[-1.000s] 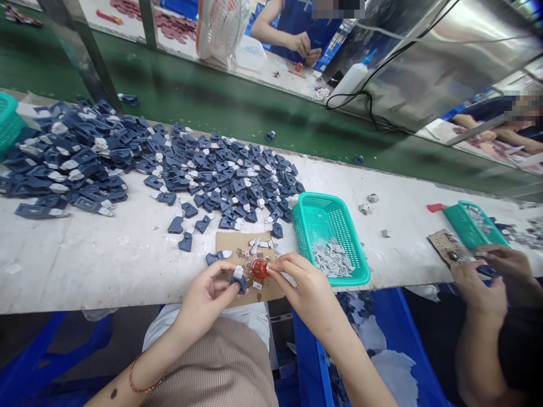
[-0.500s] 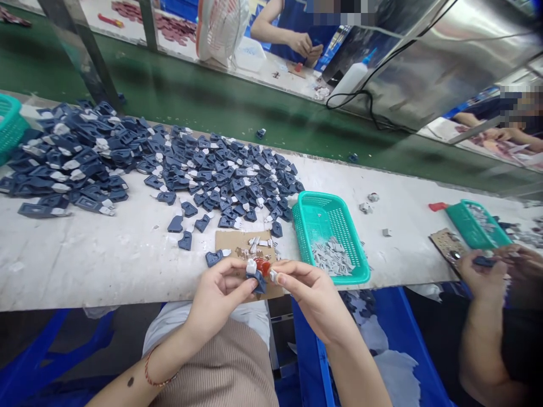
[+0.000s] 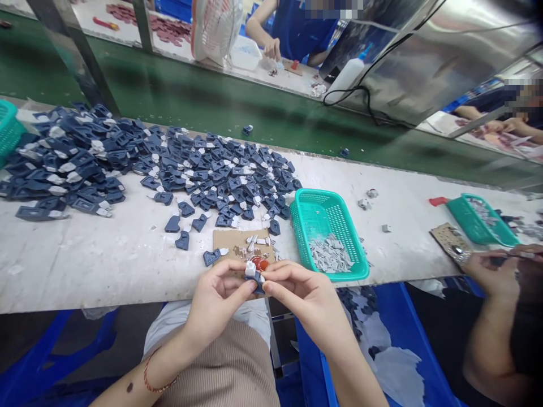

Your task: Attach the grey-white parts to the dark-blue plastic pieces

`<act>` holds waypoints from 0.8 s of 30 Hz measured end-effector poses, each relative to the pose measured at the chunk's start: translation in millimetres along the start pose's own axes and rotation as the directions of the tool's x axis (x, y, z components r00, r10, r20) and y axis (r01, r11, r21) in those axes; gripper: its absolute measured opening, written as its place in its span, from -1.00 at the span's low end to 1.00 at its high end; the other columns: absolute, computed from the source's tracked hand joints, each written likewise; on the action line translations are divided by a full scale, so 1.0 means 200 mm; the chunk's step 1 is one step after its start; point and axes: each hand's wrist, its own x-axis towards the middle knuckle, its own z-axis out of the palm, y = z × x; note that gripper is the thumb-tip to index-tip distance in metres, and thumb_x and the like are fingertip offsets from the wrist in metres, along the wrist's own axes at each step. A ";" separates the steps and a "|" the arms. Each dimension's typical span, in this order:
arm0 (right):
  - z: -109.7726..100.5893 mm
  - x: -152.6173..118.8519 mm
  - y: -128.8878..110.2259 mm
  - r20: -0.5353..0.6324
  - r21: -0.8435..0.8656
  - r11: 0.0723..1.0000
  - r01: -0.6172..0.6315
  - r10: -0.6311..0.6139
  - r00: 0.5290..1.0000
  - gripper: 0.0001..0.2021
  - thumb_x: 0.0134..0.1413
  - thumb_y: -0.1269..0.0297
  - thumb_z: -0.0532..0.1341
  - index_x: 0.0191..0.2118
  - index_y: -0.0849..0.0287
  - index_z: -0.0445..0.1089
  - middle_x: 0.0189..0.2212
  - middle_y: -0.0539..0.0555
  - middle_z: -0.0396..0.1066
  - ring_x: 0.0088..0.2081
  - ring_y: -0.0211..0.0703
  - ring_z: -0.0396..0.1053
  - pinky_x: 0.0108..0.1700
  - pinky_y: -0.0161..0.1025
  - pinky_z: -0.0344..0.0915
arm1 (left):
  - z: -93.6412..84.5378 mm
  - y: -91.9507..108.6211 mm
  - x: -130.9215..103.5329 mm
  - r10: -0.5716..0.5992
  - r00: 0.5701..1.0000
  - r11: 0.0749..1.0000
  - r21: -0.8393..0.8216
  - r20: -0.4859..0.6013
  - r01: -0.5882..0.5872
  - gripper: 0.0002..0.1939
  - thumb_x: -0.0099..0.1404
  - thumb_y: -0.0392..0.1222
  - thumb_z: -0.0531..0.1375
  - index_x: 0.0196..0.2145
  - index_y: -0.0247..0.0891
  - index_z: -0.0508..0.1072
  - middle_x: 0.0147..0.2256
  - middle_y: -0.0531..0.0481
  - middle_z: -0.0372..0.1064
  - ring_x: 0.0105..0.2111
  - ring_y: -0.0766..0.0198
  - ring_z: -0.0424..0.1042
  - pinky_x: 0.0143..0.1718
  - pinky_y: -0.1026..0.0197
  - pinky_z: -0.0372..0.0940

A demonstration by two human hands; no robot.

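Note:
Between thumb and fingers, my left hand (image 3: pixel 218 291) pinches a dark blue piece (image 3: pixel 255 281) with a white block on its upper end. My right hand (image 3: pixel 303 291) is closed in a pinch on a small white part (image 3: pixel 262 278), mostly hidden by the fingertips, and presses it against the right side of the blue piece. Just behind the fingers, a red dish (image 3: pixel 259 263) rests on a brown cardboard sheet (image 3: pixel 223 238) with a few white parts. A green basket (image 3: pixel 362 271) of small grey-white parts stands to the right.
A big heap of blue and white pieces (image 3: pixel 203 169) covers the table's left and middle. At the right are another green basket (image 3: pixel 458 212) and a co-worker's hand (image 3: pixel 494 274). Across the green strip sits a person in blue (image 3: pixel 292 31), near a white bottle (image 3: pixel 348 76).
My right hand has moved left, bringing its white part from a small gap away into contact with the blue piece. The person across has moved one hand to the left.

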 end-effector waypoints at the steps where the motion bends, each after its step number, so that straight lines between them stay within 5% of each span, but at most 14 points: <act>1: 0.00 0.00 0.00 -0.007 -0.023 1.000 0.002 -0.002 1.000 -0.94 -0.07 0.27 0.39 -0.41 0.10 0.57 -0.31 0.07 0.50 -0.23 -0.15 0.47 -0.17 -0.23 0.44 | 0.00 0.00 0.00 0.002 1.000 1.000 -0.001 0.006 -0.002 -0.68 0.06 -0.10 0.40 -0.31 -0.28 0.41 -0.35 -0.03 0.57 -0.33 0.15 0.57 -0.21 0.09 0.50; 7: -0.02 0.00 0.01 0.092 0.145 0.983 -0.111 0.099 0.991 -0.83 -0.07 0.17 0.40 -0.37 0.12 0.51 -0.37 0.03 0.49 -0.29 -0.18 0.46 -0.22 -0.28 0.43 | 0.00 0.01 -0.01 0.045 0.999 0.998 0.046 0.007 -0.045 -0.74 0.07 -0.16 0.39 -0.30 -0.29 0.48 -0.35 -0.04 0.57 -0.35 0.22 0.56 -0.25 0.23 0.46; 14: 0.11 -0.03 0.05 0.116 0.325 0.941 -0.096 0.062 0.991 -0.71 0.25 -0.02 0.08 -0.08 0.02 0.36 -0.39 -0.05 0.34 -0.51 -0.36 0.28 -0.47 -0.41 0.28 | 0.04 0.02 0.00 0.130 0.989 0.990 0.038 0.075 -0.133 -0.85 0.14 -0.19 0.33 -0.32 -0.27 0.49 -0.56 0.09 0.41 -0.61 0.33 0.42 -0.49 0.26 0.39; 17: 0.15 -0.03 0.05 0.017 0.317 0.947 -0.040 0.037 0.999 -0.74 0.24 0.01 0.11 -0.12 0.03 0.39 -0.31 -0.02 0.32 -0.45 -0.37 0.23 -0.52 -0.46 0.19 | 0.07 0.03 0.00 0.134 0.990 0.990 0.038 0.049 -0.136 -0.86 0.14 -0.19 0.33 -0.34 -0.26 0.48 -0.52 0.07 0.41 -0.57 0.27 0.47 -0.46 0.21 0.41; 21: 0.15 0.00 0.04 -0.059 0.254 0.967 0.025 -0.011 0.998 -0.73 0.21 -0.01 0.14 -0.16 0.06 0.40 -0.26 0.03 0.37 -0.30 -0.26 0.32 -0.40 -0.43 0.25 | 0.07 0.08 0.04 0.209 0.976 0.948 0.230 0.067 -0.219 -0.90 0.10 -0.23 0.32 -0.39 -0.25 0.49 -0.43 -0.03 0.50 -0.37 0.17 0.50 -0.28 0.18 0.40; 24: 0.13 0.04 0.06 -0.055 0.238 0.971 0.039 -0.027 0.998 -0.69 0.18 -0.05 0.14 -0.16 0.06 0.39 -0.35 0.01 0.37 -0.41 -0.27 0.30 -0.44 -0.40 0.24 | 0.06 0.17 0.08 0.201 0.971 0.845 0.478 0.133 -0.240 -0.85 0.00 -0.25 0.35 -0.39 -0.24 0.53 -0.41 -0.07 0.53 -0.35 0.08 0.48 -0.26 0.12 0.37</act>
